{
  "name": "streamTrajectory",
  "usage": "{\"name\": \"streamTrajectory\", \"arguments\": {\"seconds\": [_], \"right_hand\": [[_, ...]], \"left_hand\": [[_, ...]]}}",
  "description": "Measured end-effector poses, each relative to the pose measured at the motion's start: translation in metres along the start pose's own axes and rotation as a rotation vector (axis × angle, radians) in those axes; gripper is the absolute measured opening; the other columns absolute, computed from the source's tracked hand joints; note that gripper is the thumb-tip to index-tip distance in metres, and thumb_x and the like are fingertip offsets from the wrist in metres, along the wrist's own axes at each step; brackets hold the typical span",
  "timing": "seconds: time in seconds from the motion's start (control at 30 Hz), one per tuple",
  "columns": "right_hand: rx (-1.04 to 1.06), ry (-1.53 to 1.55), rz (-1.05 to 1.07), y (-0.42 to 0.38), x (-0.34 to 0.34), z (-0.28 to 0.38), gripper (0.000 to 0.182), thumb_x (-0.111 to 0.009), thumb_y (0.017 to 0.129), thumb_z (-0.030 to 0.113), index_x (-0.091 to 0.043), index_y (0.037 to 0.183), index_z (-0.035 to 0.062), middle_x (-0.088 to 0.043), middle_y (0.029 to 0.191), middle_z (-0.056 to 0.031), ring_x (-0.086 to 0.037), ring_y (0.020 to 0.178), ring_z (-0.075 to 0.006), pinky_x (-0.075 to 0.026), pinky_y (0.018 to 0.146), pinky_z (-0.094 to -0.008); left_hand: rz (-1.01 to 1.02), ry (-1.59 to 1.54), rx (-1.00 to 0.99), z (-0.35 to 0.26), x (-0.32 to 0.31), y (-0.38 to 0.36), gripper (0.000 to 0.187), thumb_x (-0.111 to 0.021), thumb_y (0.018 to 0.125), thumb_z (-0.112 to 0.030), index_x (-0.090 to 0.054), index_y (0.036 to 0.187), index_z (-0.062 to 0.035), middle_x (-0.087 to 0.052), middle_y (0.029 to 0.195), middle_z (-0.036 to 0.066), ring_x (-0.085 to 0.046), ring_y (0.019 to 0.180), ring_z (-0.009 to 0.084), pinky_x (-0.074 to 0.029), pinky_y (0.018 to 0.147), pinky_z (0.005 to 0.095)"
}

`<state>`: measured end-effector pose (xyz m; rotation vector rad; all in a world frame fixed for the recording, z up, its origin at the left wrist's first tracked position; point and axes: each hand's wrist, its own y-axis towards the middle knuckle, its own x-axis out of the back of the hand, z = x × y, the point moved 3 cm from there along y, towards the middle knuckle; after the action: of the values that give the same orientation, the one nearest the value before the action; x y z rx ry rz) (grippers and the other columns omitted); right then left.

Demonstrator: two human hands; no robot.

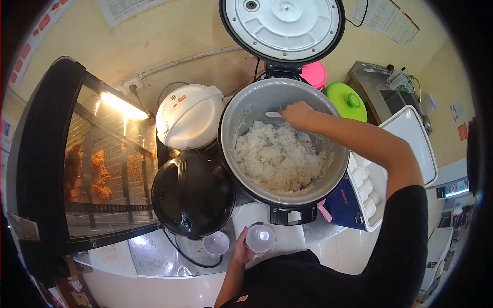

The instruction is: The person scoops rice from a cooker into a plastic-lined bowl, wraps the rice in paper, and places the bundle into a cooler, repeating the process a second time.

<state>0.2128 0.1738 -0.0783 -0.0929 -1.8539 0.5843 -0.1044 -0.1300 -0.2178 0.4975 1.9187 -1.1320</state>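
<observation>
Over the large open rice cooker [238,92], my right hand [298,115] is closed on a rice paddle, whose white end [273,114] shows left of my fingers. Cooked white rice [280,154] lies below it in the pot, and some grains stick to the inner wall. In front of the cooker, my left hand [242,250] grips a small clear plastic cup [260,238] by its side, its mouth facing up; I see no rice in it. A second clear cup [215,243] stands on the metal table just left of that hand.
The cooker's lid [285,25] is raised at the back. Left stand a black-lidded cooker [192,192], a white-lidded cooker [186,117] and a lit display case [110,169] with fried food. An open blue cooler [345,205] holding several white bundles stands right, near a green lid [346,102].
</observation>
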Motion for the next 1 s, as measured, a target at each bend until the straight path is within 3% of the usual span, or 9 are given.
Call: {"name": "streamTrajectory", "arguments": {"seconds": [0.07, 0.17, 0.27, 0.47, 0.57, 0.67, 0.8, 0.9, 1.0], "right_hand": [[-0.077, 0.014, 0.011, 0.040, -0.034, 0.003, 0.033, -0.059, 0.086, 0.013, -0.068, 0.117, 0.0199, -0.072, 0.106, -0.0146, -0.070, 0.100, -0.0337, -0.056, 0.081, -0.0498], [0.160, 0.288, -0.037, 0.060, -0.038, 0.034, 0.032, -0.057, 0.089, 0.014, -0.067, 0.118, 0.0197, -0.069, 0.116, -0.0119, -0.066, 0.110, -0.0329, -0.053, 0.088, -0.0504], [0.324, 0.366, 0.094, 0.072, -0.033, 0.051, 0.038, -0.056, 0.089, 0.014, -0.065, 0.125, 0.0218, -0.068, 0.121, -0.0096, -0.062, 0.116, -0.0316, -0.050, 0.092, -0.0494], [0.478, -0.027, 0.307, 0.073, -0.013, 0.060, 0.046, -0.055, 0.088, 0.016, -0.063, 0.133, 0.0235, -0.069, 0.120, -0.0045, -0.062, 0.115, -0.0266, -0.034, 0.104, -0.0584], [0.505, 0.072, 0.358, 0.065, -0.021, 0.065, 0.045, -0.052, 0.090, 0.016, -0.063, 0.133, 0.0230, -0.069, 0.119, -0.0026, -0.060, 0.118, -0.0229, -0.023, 0.106, -0.0637], [0.540, 0.129, 0.332, 0.052, -0.021, 0.063, 0.047, -0.053, 0.086, 0.013, -0.063, 0.131, 0.0170, -0.069, 0.116, -0.0095, -0.061, 0.116, -0.0263, -0.042, 0.096, -0.0467], [0.548, 0.395, 0.487, 0.034, -0.033, 0.065, 0.046, -0.051, 0.083, 0.012, -0.064, 0.127, 0.0121, -0.070, 0.111, -0.0112, -0.062, 0.103, -0.0260, -0.045, 0.089, -0.0410], [0.561, 0.473, 0.500, 0.017, -0.028, 0.061, 0.043, -0.052, 0.081, 0.010, -0.064, 0.122, 0.0073, -0.070, 0.106, -0.0123, -0.061, 0.096, -0.0239, -0.046, 0.085, -0.0382], [0.533, 0.565, 0.424, -0.003, -0.014, 0.030, 0.043, -0.054, 0.078, 0.007, -0.064, 0.120, 0.0042, -0.070, 0.102, -0.0118, -0.060, 0.093, -0.0203, -0.046, 0.084, -0.0369]], "left_hand": [[0.009, 0.036, -0.031, -0.005, -0.008, -0.001, 0.063, -0.032, 0.104, -0.051, -0.046, 0.142, -0.0024, -0.059, 0.134, 0.016, -0.060, 0.120, 0.0326, -0.049, 0.101, 0.0479], [-0.133, 0.081, -0.045, -0.006, -0.011, -0.005, 0.064, -0.032, 0.104, -0.052, -0.048, 0.141, -0.0022, -0.060, 0.133, 0.015, -0.061, 0.119, 0.0305, -0.049, 0.101, 0.0453], [-0.106, 0.047, -0.078, -0.003, 0.001, -0.007, 0.065, -0.033, 0.103, -0.053, -0.049, 0.140, -0.0019, -0.061, 0.131, 0.014, -0.061, 0.118, 0.0305, -0.049, 0.101, 0.0450], [-0.068, 0.051, -0.107, 0.004, 0.025, -0.011, 0.068, -0.036, 0.100, -0.055, -0.044, 0.141, -0.0009, -0.059, 0.132, 0.021, -0.061, 0.118, 0.0352, -0.051, 0.099, 0.0494], [0.027, -0.034, -0.161, 0.002, 0.017, -0.015, 0.072, -0.037, 0.098, -0.058, -0.042, 0.142, -0.0006, -0.055, 0.135, 0.027, -0.060, 0.119, 0.0402, -0.051, 0.098, 0.0510], [0.089, -0.145, -0.193, -0.001, 0.002, -0.025, 0.076, -0.038, 0.097, -0.061, -0.040, 0.144, -0.0014, -0.052, 0.135, 0.031, -0.058, 0.118, 0.0449, -0.050, 0.098, 0.0540], [0.260, -0.310, -0.212, -0.018, -0.022, -0.040, 0.082, -0.040, 0.095, -0.066, -0.037, 0.147, -0.0027, -0.053, 0.130, 0.032, -0.058, 0.117, 0.0472, -0.052, 0.092, 0.0588], [0.679, -0.167, -0.341, -0.066, -0.080, -0.050, 0.081, -0.036, 0.098, -0.065, -0.031, 0.150, -0.0026, -0.048, 0.143, 0.024, -0.054, 0.125, 0.0436, -0.048, 0.102, 0.0578], [0.226, -0.031, -0.479, -0.094, -0.110, -0.063, 0.081, -0.040, 0.095, -0.068, -0.037, 0.148, -0.0072, -0.055, 0.133, 0.024, -0.063, 0.111, 0.0433, -0.058, 0.081, 0.0551]]}}
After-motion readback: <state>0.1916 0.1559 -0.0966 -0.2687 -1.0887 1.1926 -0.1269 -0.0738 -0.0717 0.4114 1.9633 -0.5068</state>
